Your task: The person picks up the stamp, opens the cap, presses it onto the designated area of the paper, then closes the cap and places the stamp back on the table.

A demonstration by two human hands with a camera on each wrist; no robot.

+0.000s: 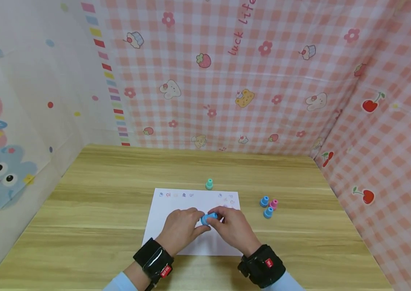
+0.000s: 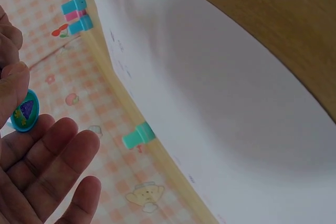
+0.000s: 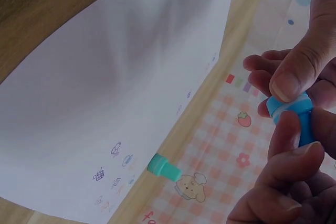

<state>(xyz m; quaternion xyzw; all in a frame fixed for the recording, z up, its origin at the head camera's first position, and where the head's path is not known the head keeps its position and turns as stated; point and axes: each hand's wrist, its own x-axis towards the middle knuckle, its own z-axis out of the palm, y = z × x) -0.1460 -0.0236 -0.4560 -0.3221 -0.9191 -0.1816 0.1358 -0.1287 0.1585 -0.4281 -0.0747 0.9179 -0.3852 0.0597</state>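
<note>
Both hands meet over a white sheet of paper [image 1: 194, 242] at a small blue toy stamp [image 1: 208, 218]. My left hand [image 1: 181, 226] pinches the stamp's wide end, the thumb lying on it in the right wrist view. Its other fingers [image 2: 68, 150] are spread beside it. With thumb and fingertips, my right hand [image 1: 236, 228] grips the narrower handle end [image 3: 306, 128]. The round end [image 2: 25, 110] shows a purple grape picture on green in the left wrist view. Small stamped prints [image 3: 99, 174] run along the paper's far edge.
A green stamp [image 1: 209, 184] stands just behind the paper's far edge. Right of the paper, two blue stamps [image 1: 264, 201] and a pink stamp [image 1: 273, 204] stand close together. The wooden table [image 1: 93, 210] is bordered by patterned cloth [image 1: 220, 81] at the back and sides.
</note>
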